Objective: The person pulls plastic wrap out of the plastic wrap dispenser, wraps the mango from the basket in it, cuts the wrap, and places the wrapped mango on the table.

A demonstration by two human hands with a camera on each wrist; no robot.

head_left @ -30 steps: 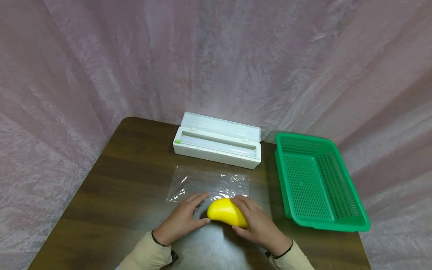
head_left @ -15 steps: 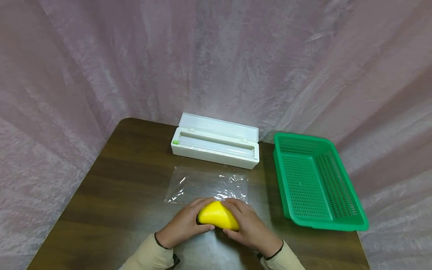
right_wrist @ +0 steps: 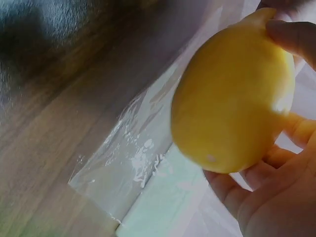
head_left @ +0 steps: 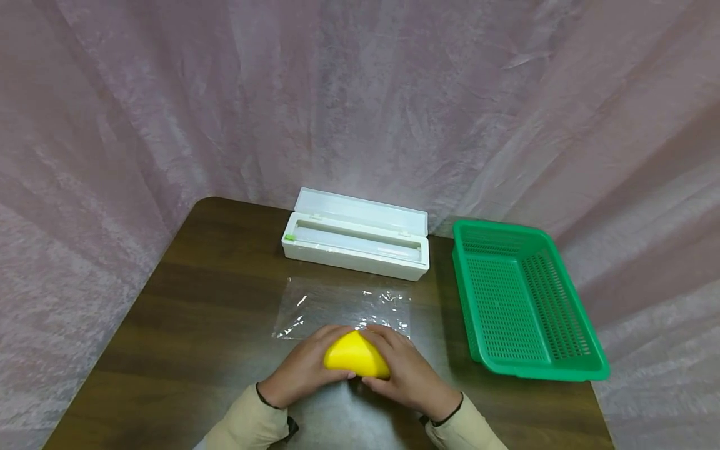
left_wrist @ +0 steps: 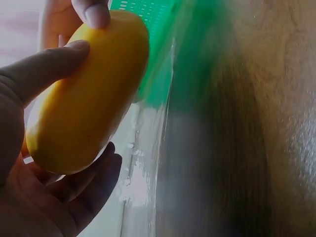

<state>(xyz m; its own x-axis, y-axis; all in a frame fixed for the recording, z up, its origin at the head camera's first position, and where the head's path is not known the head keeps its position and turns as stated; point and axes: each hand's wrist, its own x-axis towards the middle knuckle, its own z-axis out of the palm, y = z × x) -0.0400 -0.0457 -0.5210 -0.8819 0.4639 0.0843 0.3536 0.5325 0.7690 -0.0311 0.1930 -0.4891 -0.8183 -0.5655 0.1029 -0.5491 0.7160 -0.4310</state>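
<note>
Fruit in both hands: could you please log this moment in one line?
left hand: holds fruit | right hand: holds fruit | film: on table | box: lid open | basket: beside box

Between the left hand [head_left: 305, 365] and the right hand [head_left: 412, 370], the yellow fruit [head_left: 354, 356] filled the room. Left of them the desk [head_left: 185, 312] gave wide passage. Ahead, behind the clear film [head_left: 343, 306], the white box [head_left: 354, 257] with raised lid [head_left: 360, 210] stood across, and only a narrow gap parted it from the green basket [head_left: 468, 300] on the right
</note>
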